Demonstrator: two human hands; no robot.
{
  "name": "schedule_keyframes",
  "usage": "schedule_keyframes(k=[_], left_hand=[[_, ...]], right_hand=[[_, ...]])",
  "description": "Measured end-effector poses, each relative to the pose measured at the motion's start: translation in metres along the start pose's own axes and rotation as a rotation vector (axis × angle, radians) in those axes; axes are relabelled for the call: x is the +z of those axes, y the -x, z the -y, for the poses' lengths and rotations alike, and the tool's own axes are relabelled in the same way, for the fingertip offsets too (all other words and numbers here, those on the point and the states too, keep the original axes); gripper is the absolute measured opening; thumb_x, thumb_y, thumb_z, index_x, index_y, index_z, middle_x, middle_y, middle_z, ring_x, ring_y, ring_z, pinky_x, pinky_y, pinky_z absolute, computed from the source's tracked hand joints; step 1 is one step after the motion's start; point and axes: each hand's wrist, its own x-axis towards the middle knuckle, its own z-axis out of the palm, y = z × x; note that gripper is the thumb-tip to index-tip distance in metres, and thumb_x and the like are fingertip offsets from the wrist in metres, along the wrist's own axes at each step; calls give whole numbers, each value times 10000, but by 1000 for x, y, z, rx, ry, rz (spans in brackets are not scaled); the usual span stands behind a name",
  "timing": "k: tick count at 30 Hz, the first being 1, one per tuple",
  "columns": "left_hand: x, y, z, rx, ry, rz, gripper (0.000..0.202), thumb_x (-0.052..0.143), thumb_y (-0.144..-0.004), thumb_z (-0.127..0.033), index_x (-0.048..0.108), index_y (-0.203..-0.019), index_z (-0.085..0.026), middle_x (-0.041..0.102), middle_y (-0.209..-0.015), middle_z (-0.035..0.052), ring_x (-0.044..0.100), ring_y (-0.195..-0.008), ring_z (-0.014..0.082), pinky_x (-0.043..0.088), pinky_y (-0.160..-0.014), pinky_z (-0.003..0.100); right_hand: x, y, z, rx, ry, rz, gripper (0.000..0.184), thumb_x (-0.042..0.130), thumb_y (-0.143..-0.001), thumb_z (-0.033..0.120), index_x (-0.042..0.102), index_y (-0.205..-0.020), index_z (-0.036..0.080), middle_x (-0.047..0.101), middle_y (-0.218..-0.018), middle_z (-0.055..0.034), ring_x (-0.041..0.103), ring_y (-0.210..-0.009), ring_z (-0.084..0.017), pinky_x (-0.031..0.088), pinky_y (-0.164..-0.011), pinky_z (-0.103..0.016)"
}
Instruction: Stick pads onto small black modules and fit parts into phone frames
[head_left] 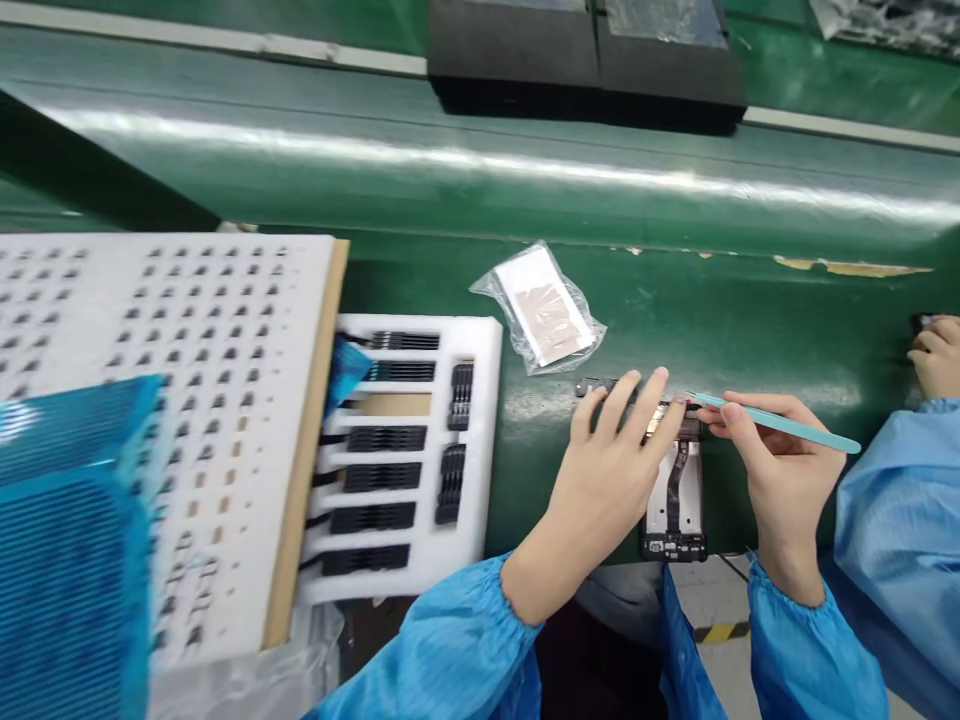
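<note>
A partly assembled phone (686, 510) with its inside facing up lies at the bench's near edge; a black flex cable runs down its pale middle. Across its upper end my left hand (600, 485) rests with fingers stretched and spread, hiding part of it. Beyond those fingertips a dark narrow part (590, 385) shows; whether it joins the phone I cannot tell. My right hand (787, 470) pinches a pair of teal tweezers (806, 428), their tips at the phone's upper end beside my left index finger. Anything between the tips is too small to make out.
Left, a white foam tray (491, 420) holds black parts in slots, partly under a board (300, 400) with rows of small parts and blue film (67, 590). A clear bag (544, 305) lies ahead. Black boxes (517, 65) stand behind. A co-worker's hand (941, 355) is at right.
</note>
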Motion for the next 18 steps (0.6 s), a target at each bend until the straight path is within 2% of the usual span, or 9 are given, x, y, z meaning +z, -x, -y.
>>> schedule_keyframes(k=[3,5,7,9,12,15,18], left_hand=[[-40,12,24,-108,-19,15,414,572,-1055,-154,702,-1446,-180,624,-1633,133,572,-1496,393,524,-1160,596],[-64,18,45,-104,-48,56,361,558,-1063,-166,738,-1374,-191,675,-1566,148,579,-1491,414,539,-1145,632],[-75,18,67,-63,-76,86,324,533,-1071,-175,767,-1295,-190,710,-1507,158,601,-1464,431,558,-1115,648],[-69,13,87,-11,-64,110,335,507,-1069,-154,772,-1274,-170,705,-1511,167,612,-1451,435,564,-1108,645],[-40,1,104,17,5,134,409,498,-1049,-116,731,-1385,-136,662,-1567,193,602,-1468,424,560,-1124,621],[-15,-2,109,-25,33,125,447,514,-1038,-127,707,-1442,-136,670,-1554,203,632,-1431,402,532,-1167,622],[-6,1,108,-46,30,105,436,527,-1029,-127,725,-1417,-148,685,-1535,195,655,-1378,391,503,-1199,637]], right_hand=[[18,-22,9,-13,-38,168,199,926,-909,393,839,-969,224,837,-855,-53,861,-795,-257,741,-686,-316],[35,-39,9,4,-71,340,224,923,-909,410,840,-980,215,842,-872,-61,864,-821,-256,732,-679,-295],[54,-56,4,17,-99,487,269,930,-893,444,836,-966,203,842,-873,-64,863,-824,-249,726,-688,-284],[72,-71,-5,31,-119,576,331,949,-855,489,828,-937,192,836,-851,-61,858,-809,-237,720,-710,-276],[91,-86,-19,83,-146,641,430,982,-778,556,814,-911,183,834,-833,-57,852,-785,-229,718,-722,-282],[100,-91,-27,117,-148,649,458,986,-758,571,811,-918,179,836,-840,-64,851,-788,-223,713,-732,-279],[102,-92,-28,105,-135,639,439,984,-771,553,814,-916,175,833,-844,-74,847,-785,-214,707,-743,-270]])
